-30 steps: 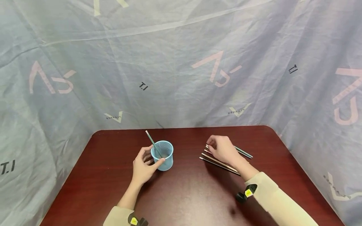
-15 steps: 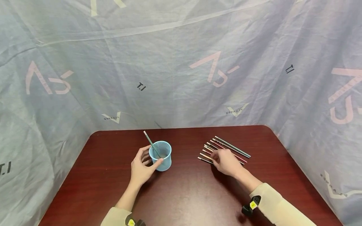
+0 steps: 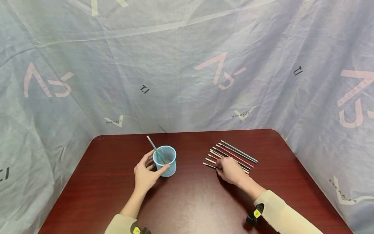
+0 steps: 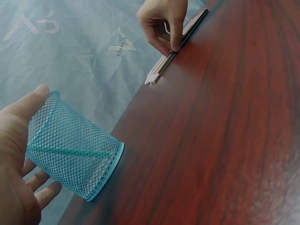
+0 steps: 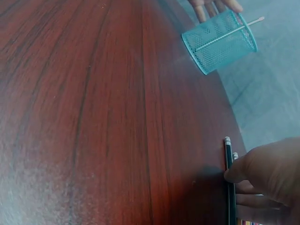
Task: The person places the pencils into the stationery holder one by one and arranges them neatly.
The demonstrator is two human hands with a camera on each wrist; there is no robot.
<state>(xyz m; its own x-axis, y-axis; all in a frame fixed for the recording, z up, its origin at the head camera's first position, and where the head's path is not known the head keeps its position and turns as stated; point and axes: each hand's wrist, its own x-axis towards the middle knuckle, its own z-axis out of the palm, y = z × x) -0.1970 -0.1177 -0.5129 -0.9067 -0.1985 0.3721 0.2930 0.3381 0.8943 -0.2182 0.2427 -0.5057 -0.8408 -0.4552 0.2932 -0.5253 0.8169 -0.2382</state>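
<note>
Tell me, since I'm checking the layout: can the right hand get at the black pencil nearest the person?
Probably yes: the right hand already touches the black pencil at the row's near edge, with bare table around it.

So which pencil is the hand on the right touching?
Look at the dark red table, then the row of pencils lying right of the blue mesh cup. The right hand's fingers touch the black pencil, the one nearest the person, at the row's edge.
</note>
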